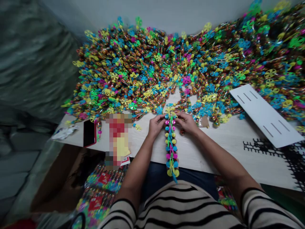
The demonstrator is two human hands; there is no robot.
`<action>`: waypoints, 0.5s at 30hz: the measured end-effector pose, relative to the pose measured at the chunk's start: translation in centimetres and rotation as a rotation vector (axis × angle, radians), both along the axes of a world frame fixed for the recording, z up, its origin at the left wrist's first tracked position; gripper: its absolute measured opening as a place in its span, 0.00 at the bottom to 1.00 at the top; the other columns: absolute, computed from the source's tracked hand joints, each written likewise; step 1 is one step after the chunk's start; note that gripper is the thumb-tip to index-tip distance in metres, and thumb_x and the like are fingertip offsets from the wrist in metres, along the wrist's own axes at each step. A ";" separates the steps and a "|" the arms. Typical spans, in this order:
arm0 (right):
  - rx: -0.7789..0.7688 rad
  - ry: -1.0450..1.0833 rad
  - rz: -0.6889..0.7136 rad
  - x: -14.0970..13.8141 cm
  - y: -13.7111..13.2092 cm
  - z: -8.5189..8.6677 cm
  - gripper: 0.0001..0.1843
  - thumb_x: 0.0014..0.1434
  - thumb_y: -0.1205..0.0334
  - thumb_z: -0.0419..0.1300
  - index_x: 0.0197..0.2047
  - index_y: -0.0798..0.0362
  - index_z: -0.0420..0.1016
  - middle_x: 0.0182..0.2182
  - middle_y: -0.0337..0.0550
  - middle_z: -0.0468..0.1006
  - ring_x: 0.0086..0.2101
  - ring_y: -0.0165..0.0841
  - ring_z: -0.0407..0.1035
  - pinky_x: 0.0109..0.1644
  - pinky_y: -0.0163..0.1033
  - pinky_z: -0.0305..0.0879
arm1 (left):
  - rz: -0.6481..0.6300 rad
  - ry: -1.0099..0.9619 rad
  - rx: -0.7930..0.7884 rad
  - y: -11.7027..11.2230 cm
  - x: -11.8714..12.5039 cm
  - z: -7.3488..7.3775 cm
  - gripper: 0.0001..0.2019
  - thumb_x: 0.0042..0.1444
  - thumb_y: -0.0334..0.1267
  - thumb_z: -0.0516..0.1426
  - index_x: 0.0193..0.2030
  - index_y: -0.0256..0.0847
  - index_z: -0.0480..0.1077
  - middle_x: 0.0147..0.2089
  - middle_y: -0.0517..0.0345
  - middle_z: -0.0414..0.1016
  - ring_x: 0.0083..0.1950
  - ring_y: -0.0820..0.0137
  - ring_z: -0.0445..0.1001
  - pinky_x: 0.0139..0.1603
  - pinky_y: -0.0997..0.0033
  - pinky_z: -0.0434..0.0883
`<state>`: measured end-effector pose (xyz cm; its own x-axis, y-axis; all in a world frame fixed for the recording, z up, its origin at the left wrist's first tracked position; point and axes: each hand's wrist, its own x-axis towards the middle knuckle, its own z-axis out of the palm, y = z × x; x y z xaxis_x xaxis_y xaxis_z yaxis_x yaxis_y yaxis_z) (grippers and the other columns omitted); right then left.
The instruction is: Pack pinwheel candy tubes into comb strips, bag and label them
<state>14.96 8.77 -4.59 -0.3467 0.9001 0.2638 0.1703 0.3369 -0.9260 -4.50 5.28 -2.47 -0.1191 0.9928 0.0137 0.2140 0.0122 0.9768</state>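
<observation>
- My left grip [156, 125] is curled, fingertips pinching the top of a bundled strand of pinwheel candy tubes [171, 146].
- My right grip [187, 122] pinches the same top end from the other side, so the strand runs between my hands.
- The strand lies on the pale wooden surface [214, 149], and its lower end hangs past the edge over my jeans [154, 178].
- A huge heap of loose pinwheel tubes [143, 70] fans out beyond my hands.
- A small brown card [203, 121] sits just beside my right grip.
- A white slotted board [264, 111] lies at the right, partly on the heap, near a black lattice mat [281, 152].
- At the left are a phone in a red case [89, 133], a blurred packet [118, 140] and crumpled white plastic [64, 133].
</observation>
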 end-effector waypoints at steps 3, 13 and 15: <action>-0.022 0.016 0.001 -0.3 -0.1 0.4 0.14 0.60 0.51 0.60 0.42 0.49 0.80 0.38 0.45 0.79 0.40 0.39 0.73 0.47 0.45 0.70 | -0.035 0.047 0.005 -0.2 0.0 -0.1 0.13 0.51 0.34 0.59 0.44 0.39 0.78 0.46 0.53 0.80 0.49 0.64 0.77 0.54 0.63 0.71; -0.298 0.090 0.079 -0.4 1.3 0.9 0.17 0.46 0.48 0.69 0.29 0.54 0.76 0.27 0.40 0.76 0.29 0.34 0.71 0.34 0.38 0.69 | -0.119 0.171 0.040 0.0 -0.4 0.0 0.16 0.54 0.34 0.57 0.49 0.41 0.77 0.50 0.54 0.79 0.51 0.64 0.77 0.57 0.62 0.71; -0.315 0.084 0.103 -0.4 1.8 1.1 0.18 0.44 0.48 0.70 0.29 0.54 0.77 0.28 0.41 0.77 0.30 0.35 0.71 0.36 0.38 0.69 | -0.115 0.204 0.063 0.0 -0.5 0.1 0.16 0.54 0.33 0.57 0.49 0.43 0.77 0.49 0.54 0.79 0.50 0.64 0.77 0.56 0.63 0.71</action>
